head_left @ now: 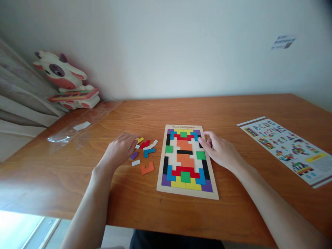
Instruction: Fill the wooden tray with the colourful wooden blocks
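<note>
A wooden tray puzzle (161, 176) lies flat on the table, filled in part with coloured tetromino-like pieces in a nearly mirrored pattern, with pale bare gaps around the middle. My right hand (220, 150) rests at its upper right edge, thumb over the rim by a black piece, index finger apart from the thumb. To the left, my left hand (120, 149) hovers over or touches the loose pieces, fingers stretched forward and slightly blurred; their tips are partly hidden. Beside it lie an orange U-shaped piece (147, 168), a blue piece (149, 151), a red piece (144, 144) and several others.
A printed pattern sheet (290, 148) lies on the right of the wooden table (135, 207). A clear plastic bag (75, 133) is at the left, near a cow-shaped toy keyboard (70, 83) by the curtain (20, 107). A wall (181, 48) stands behind the table.
</note>
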A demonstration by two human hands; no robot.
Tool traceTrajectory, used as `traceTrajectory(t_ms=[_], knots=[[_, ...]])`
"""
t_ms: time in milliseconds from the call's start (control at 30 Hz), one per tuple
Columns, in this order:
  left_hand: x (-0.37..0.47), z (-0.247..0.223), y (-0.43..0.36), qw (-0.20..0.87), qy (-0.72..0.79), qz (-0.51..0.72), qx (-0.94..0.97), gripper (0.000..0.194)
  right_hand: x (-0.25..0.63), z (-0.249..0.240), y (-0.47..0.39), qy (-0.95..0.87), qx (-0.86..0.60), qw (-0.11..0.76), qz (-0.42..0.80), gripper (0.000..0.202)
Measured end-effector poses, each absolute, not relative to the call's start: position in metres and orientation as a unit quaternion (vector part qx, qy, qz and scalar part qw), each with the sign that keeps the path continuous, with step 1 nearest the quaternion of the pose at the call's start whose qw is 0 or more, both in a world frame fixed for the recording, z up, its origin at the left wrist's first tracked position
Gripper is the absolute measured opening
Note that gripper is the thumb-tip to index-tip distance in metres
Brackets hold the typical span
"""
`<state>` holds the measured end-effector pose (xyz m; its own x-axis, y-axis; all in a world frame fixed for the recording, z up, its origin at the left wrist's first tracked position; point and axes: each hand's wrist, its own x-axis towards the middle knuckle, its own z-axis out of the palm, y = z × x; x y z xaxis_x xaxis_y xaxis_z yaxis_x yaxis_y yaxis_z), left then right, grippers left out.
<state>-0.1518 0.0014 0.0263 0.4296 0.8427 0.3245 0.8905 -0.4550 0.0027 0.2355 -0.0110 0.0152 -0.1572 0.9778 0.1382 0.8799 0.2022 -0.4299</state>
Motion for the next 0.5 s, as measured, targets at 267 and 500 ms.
traceTrajectory(t_ms=[267, 500], knots=[[-0.147, 0.016, 0.006, 0.067, -0.511, -0.163, -0.841, 0.033, 0.235, 0.016, -0.011, -0.749, -0.624, 0.192, 0.110, 0.049], [-0.148, 0.013, 0.005, 0.103, -0.544, -0.204, -0.807, 0.028, 0.235, 0.017, -0.011, -0.743, -0.631, 0.189, 0.118, 0.051]])
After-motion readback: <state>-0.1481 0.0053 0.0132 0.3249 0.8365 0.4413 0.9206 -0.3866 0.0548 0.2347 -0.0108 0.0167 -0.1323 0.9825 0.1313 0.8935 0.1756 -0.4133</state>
